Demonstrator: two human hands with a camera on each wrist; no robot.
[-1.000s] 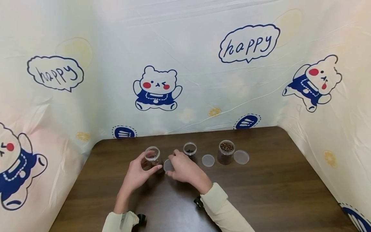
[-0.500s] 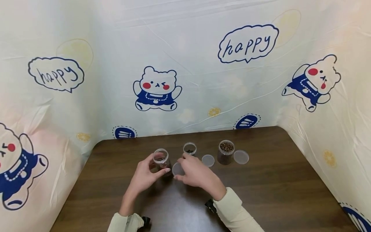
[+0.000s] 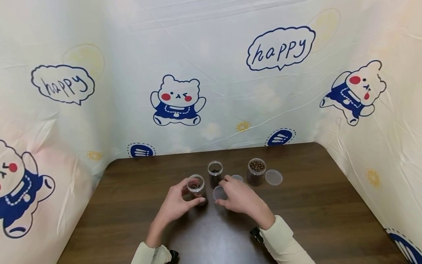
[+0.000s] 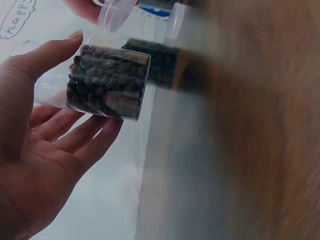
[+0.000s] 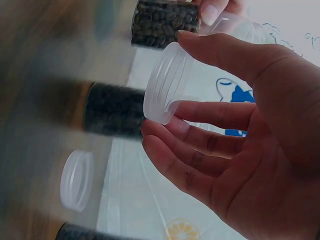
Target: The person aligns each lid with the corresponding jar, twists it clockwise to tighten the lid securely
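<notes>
"What's the setting?"

"A pale cloth backdrop (image 3: 224, 66), printed with cartoon bears (image 3: 178, 99), walls in a dark wooden table (image 3: 132, 212), where a person in cream sleeves (image 3: 281, 238) works with both hands."

"And the hands?"

"The left hand (image 3: 177, 204) curls round a clear jar (image 4: 107, 82), thumb on one side, fingers on the other. The right hand (image 3: 242, 198) pinches a translucent lid (image 5: 167, 85) by its rim. The lid tilts just right of the jar, apart from it. The jar is near upright, mouth uncovered, dark beans in its lower part. Whether its base touches the wood, I can't tell."

"How will they handle?"

"The jar looks stiff and thin-walled, probably plastic, with the beans as most of its modest weight. Its smooth side could slip, so I'd hold it round the filled lower body, leaving the mouth free. The lid looks very light and slightly springy; fingertips belong on its rim. Spilling seems likelier than breaking."

"Room to move?"

"Tight at the back: a second jar (image 3: 215, 176) stands just beyond, a small lid (image 3: 238, 177) partly behind the right hand. Farther right, a third jar (image 3: 256, 176) holds browner beans, a wide lid (image 3: 273, 177) just beside it. The far edge runs behind the row; the broader stretch of wood lies on the near side."
</notes>
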